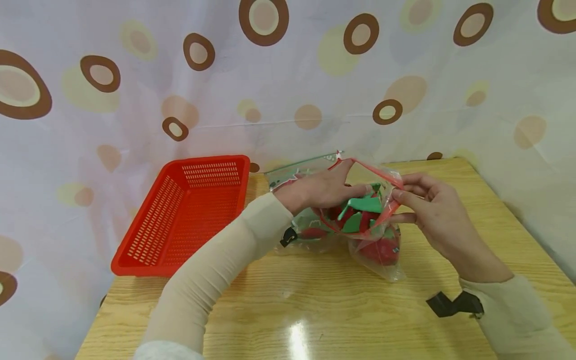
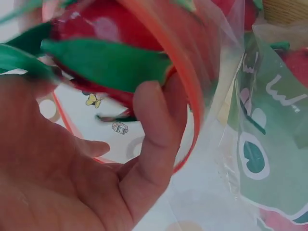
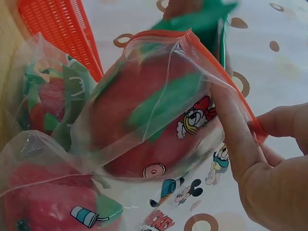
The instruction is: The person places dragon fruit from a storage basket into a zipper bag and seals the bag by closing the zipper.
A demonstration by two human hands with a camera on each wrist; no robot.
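My left hand (image 1: 326, 189) reaches into the mouth of a clear zip bag with a red edge (image 1: 378, 172) and grips a red dragon fruit (image 2: 96, 29) with green leaves. In the left wrist view, its fingers curl around the fruit's underside beside the red rim. On the opposite side of the mouth, my right hand (image 1: 438, 220) pinches the bag's edge between thumb and fingers, keeping it spread. Through the plastic, printed with cartoon figures, the dragon fruit (image 3: 159, 130) shows in the right wrist view. Part of it is hidden behind leaves and fingers.
A red plastic basket (image 1: 119, 265) stands at the left of the wooden table (image 1: 342, 310). Close around the held bag lie other clear bags with red fruit, one at the front right (image 1: 380, 252) and one at the left (image 1: 312, 240). A patterned curtain (image 1: 306, 75) hangs behind.
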